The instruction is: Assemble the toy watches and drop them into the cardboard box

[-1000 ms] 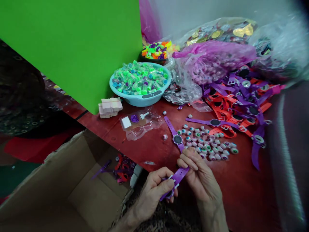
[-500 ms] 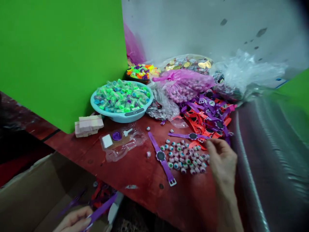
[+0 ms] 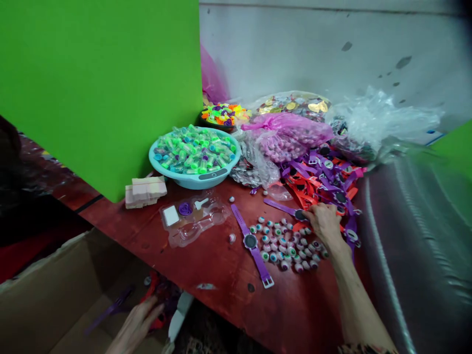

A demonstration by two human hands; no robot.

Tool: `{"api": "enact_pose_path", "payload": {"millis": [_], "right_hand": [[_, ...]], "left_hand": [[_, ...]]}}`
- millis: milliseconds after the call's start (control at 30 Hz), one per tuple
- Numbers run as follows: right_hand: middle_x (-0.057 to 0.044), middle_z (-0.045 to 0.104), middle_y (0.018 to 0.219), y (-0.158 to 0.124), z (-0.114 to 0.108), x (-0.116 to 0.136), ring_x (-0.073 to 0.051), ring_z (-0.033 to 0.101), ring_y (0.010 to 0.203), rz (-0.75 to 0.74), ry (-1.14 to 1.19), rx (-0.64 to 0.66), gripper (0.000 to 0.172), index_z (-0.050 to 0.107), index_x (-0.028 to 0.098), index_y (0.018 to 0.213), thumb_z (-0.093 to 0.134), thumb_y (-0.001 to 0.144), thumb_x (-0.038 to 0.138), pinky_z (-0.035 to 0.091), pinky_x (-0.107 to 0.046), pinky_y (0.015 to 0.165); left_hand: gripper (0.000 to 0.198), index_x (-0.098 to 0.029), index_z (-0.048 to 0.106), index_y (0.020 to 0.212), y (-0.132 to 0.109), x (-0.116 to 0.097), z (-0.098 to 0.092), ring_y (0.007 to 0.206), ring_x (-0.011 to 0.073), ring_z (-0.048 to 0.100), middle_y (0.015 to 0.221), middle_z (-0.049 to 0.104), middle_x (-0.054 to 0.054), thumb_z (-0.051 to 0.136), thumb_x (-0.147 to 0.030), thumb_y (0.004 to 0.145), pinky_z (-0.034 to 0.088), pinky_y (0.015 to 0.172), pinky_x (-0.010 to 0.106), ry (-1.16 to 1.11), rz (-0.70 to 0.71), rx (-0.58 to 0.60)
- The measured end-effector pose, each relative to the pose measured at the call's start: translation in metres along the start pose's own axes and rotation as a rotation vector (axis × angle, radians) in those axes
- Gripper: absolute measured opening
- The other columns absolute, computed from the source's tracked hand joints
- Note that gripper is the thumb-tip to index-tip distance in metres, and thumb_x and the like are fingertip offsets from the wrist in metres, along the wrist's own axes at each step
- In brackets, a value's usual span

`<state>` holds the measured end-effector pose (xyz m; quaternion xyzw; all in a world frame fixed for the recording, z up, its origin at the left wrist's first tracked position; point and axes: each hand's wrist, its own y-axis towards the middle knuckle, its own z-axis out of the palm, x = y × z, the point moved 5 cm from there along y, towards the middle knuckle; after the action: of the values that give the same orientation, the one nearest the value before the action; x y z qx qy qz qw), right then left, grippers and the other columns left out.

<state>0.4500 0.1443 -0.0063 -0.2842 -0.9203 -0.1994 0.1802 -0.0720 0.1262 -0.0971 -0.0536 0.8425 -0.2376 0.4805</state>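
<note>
My right hand point(image 3: 325, 225) is closed at the dial of a purple toy watch point(image 3: 280, 205), whose strap points left along the table. Just below it lies a group of eyeball-patterned balls point(image 3: 283, 245). A second purple watch point(image 3: 251, 241) is stretched out flat to the left of the balls. Behind my right hand rises a heap of purple and orange watches point(image 3: 313, 179). Low on the left, my left hand point(image 3: 137, 322) reaches over a cardboard box point(image 3: 83, 290), fingers apart and nothing visible in them. Orange and purple watches point(image 3: 158, 300) lie inside the box beside those fingers.
A blue basin point(image 3: 195, 182) holds green-capped tubes. In front are a clear blister tray point(image 3: 195, 226) with small parts and a paper stack point(image 3: 145, 191). Bags, including a pink one point(image 3: 291, 132), line the back. A green panel point(image 3: 99, 88) stands left; grey plastic point(image 3: 413, 246) bulges right.
My left hand has let go of the purple strap over the box. My right hand has moved left onto the purple watch, which has tilted slightly. The view has shifted a little.
</note>
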Motion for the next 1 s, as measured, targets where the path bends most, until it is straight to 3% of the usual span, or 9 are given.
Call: {"api": "enact_pose_path", "payload": {"millis": [233, 300, 400, 467, 567, 633, 767, 867, 1000], "right_hand": [[-0.006, 0.055, 0.065, -0.011, -0.060, 0.007, -0.024, 0.051, 0.068, 0.128, 0.226, -0.134, 0.027, 0.058, 0.019, 0.071, 0.057, 0.071, 0.046, 0.040, -0.042, 0.072], [-0.007, 0.061, 0.070, -0.033, -0.069, 0.017, -0.022, 0.056, 0.066, 0.188, 0.337, -0.157, 0.036, 0.061, 0.016, 0.081, 0.056, 0.072, 0.051, 0.044, -0.038, 0.067], [-0.009, 0.068, 0.080, -0.087, -0.061, 0.046, -0.021, 0.064, 0.070, 0.273, 0.634, -0.063, 0.048, 0.063, 0.013, 0.094, 0.057, 0.072, 0.056, 0.050, -0.032, 0.064], [-0.008, 0.070, 0.087, -0.134, -0.041, 0.063, -0.020, 0.066, 0.078, 0.541, 1.068, 0.018, 0.052, 0.064, 0.015, 0.097, 0.072, 0.061, 0.052, 0.052, -0.030, 0.067], [-0.004, 0.071, 0.082, -0.198, -0.020, 0.076, -0.019, 0.066, 0.071, 0.888, 1.307, -0.012, 0.056, 0.066, 0.017, 0.094, 0.084, 0.048, 0.044, 0.053, -0.027, 0.061], [-0.004, 0.070, 0.079, -0.217, -0.016, 0.076, -0.017, 0.064, 0.064, 0.942, 1.349, 0.025, 0.054, 0.066, 0.016, 0.091, 0.086, 0.046, 0.039, 0.051, -0.025, 0.056], [0.000, 0.065, 0.071, -0.211, -0.021, 0.079, -0.008, 0.050, 0.047, 0.790, 1.441, 0.337, 0.053, 0.063, 0.017, 0.106, 0.079, 0.063, 0.044, 0.039, -0.018, 0.041], [0.002, 0.059, 0.069, -0.200, -0.030, 0.079, -0.010, 0.054, 0.055, 0.726, 1.479, 0.246, 0.048, 0.062, 0.018, 0.102, 0.074, 0.068, 0.050, 0.045, -0.020, 0.049], [0.004, 0.052, 0.065, -0.206, -0.036, 0.073, -0.009, 0.052, 0.059, 0.559, 1.170, 0.022, 0.044, 0.062, 0.019, 0.108, 0.060, 0.081, 0.053, 0.047, -0.017, 0.058]], "left_hand": [[0.042, -0.024, 0.074, 0.086, -0.028, -0.088, -0.006, 0.069, 0.0235, 0.066, 0.076, 0.074, 0.005, 0.064, -0.061, 0.069, 0.052, 0.063, 0.031, -0.217, 0.010, 0.263], [0.041, -0.022, 0.074, 0.089, -0.040, -0.120, 0.021, 0.072, 0.0225, 0.066, 0.081, 0.075, 0.007, 0.064, -0.059, 0.073, 0.052, 0.066, 0.031, -0.351, 0.087, 0.321], [0.041, -0.024, 0.070, 0.105, -0.059, -0.161, 0.095, 0.100, 0.0254, 0.063, 0.106, 0.071, 0.009, 0.062, -0.054, 0.078, 0.048, 0.089, 0.036, -0.572, 0.209, 0.521], [0.064, -0.024, 0.054, 0.129, -0.069, -0.177, 0.146, 0.123, 0.0270, 0.049, 0.131, 0.057, 0.010, 0.066, -0.056, 0.074, 0.037, 0.104, 0.038, -0.638, 0.272, 0.621], [0.069, -0.018, 0.051, 0.131, -0.071, -0.172, 0.189, 0.123, 0.0284, 0.045, 0.131, 0.054, 0.013, 0.065, -0.056, 0.074, 0.035, 0.103, 0.035, -0.524, 0.218, 0.475], [0.048, -0.014, 0.063, 0.111, -0.072, -0.167, 0.193, 0.099, 0.0233, 0.057, 0.101, 0.066, 0.010, 0.057, -0.051, 0.082, 0.042, 0.088, 0.029, -0.430, 0.205, 0.428], [0.026, -0.013, 0.067, 0.080, -0.084, -0.158, 0.184, 0.049, 0.0076, 0.040, 0.053, 0.049, -0.004, 0.055, -0.036, 0.080, 0.031, 0.050, 0.019, -0.363, 0.177, 0.758], [0.025, -0.013, 0.064, 0.081, -0.086, -0.142, 0.178, 0.041, 0.0057, 0.038, 0.051, 0.053, -0.005, 0.061, -0.034, 0.069, 0.026, 0.042, 0.017, -0.467, -0.003, 0.865], [0.023, -0.012, 0.059, 0.082, -0.063, -0.131, 0.158, 0.041, 0.0068, 0.048, 0.055, 0.062, -0.002, 0.067, -0.028, 0.067, 0.035, 0.045, 0.018, -0.700, -0.037, 0.470]]}}
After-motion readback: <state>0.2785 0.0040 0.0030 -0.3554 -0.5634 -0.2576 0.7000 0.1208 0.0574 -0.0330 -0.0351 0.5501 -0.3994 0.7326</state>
